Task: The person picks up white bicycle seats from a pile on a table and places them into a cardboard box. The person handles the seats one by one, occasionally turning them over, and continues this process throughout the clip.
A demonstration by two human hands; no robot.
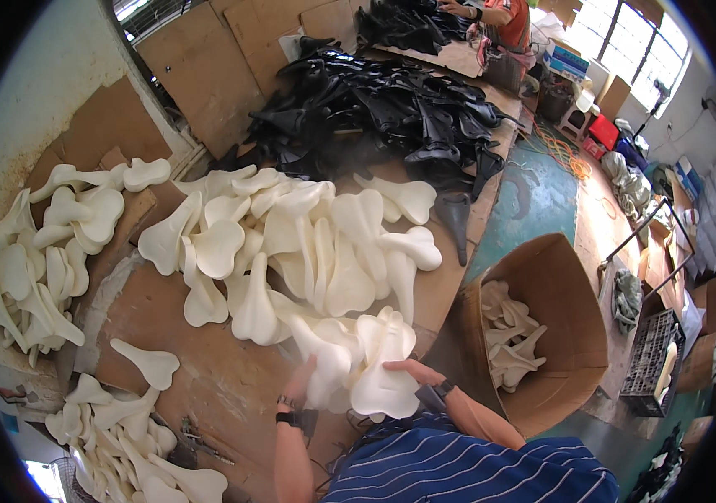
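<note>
**Cream pads in hand at a crowded counter**

Seen from above: left hand (301,379) pressed flat against the side of a cream saddle-shaped foam pad (324,356), fingers spread, not clenched. Right hand (412,369) laid over the wide end of a second pad (385,369), fingers curled around its edge, grasping it. Both pads touching each other, tilted up at the near edge of the brown counter (207,377), just in front of a striped blue shirt (467,469). Dark bands on both wrists.

Behind them, a loose white heap (291,243) of the same pads spread across the counter's middle. Farther back, a black heap (391,109) of similar shapes, touching the white one at its far edge. More cream pads stacked at the far left (39,251) and in the lower left corner (123,436). To the right, below the counter's edge, an open cardboard box (567,293) with several cream pads lying at its bottom. Near it, a dark crate (651,360) on the floor. At the top, another person's orange sleeve (509,21) by the black pile.
</note>
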